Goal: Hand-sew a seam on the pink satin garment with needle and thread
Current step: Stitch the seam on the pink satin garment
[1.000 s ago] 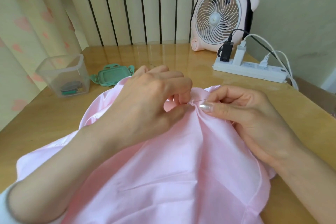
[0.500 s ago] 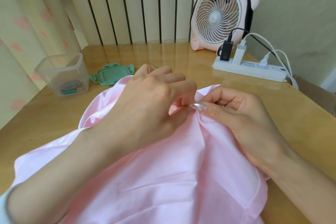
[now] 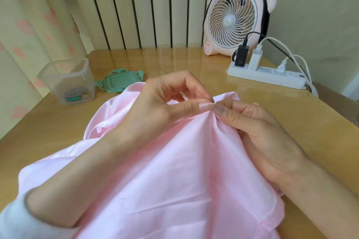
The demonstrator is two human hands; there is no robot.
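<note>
Mid-stitch, a person's left hand (image 3: 163,106) pinches a gathered fold of the pink satin garment (image 3: 174,180), thumb and forefinger closed on the cloth, while the right hand (image 3: 258,134) pinches the same peak from the other side. A thin needle (image 3: 210,99) seems to show between the fingertips; the thread cannot be made out. The garment lies spread over the wooden table (image 3: 252,91). Finished stitching is hidden, so progress is uncertain. No writing is legible on the fan (image 3: 233,19) or power strip (image 3: 266,75).
</note>
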